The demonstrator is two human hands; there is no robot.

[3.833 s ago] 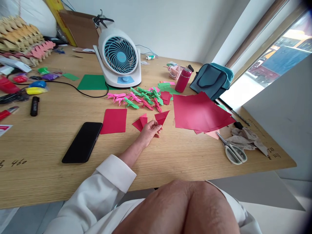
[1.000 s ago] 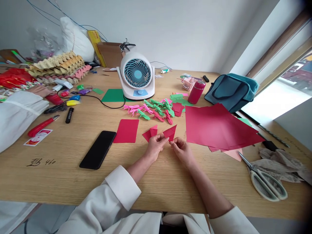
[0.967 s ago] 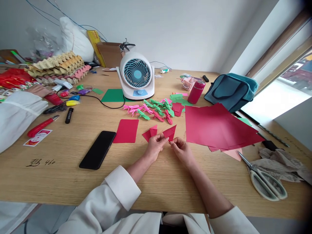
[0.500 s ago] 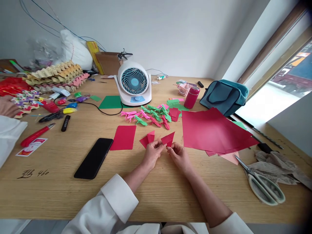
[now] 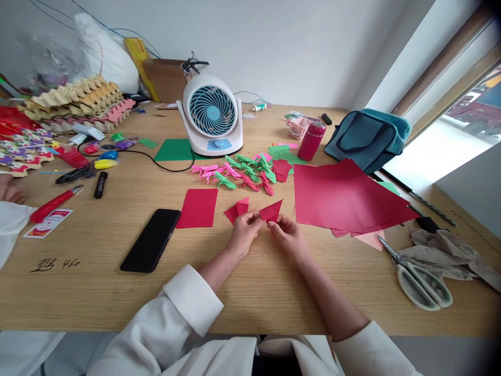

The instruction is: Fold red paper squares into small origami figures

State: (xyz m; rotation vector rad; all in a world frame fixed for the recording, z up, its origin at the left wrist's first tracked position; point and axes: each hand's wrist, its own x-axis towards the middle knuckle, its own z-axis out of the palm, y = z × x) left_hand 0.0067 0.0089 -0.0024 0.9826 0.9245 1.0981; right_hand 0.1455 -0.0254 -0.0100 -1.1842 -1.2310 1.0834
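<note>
A small folded red paper [image 5: 271, 210] is pinched between my left hand [image 5: 246, 230] and my right hand [image 5: 287, 234], above the middle of the table. The fingers of both hands are closed on its lower edge. Just behind my left hand lies another folded red piece [image 5: 237, 209]. A red rectangular sheet [image 5: 197, 208] lies flat to the left. Beyond my hands is a pile of folded green, pink and red paper figures [image 5: 248, 169]. Large red sheets [image 5: 336, 196] spread out to the right.
A black phone [image 5: 151, 240] lies left of my forearm. Scissors [image 5: 418, 279] rest at the right, near a crumpled cloth. Behind the figures stand a fan [image 5: 213, 112], a red flask [image 5: 312, 141] and a blue bag [image 5: 368, 138]. Another person's hand and white sleeve [image 5: 11, 224] show at far left.
The view has tilted downward, so the tabletop objects appear higher. Both hands keep hold of the red paper, whose pose has barely changed.
</note>
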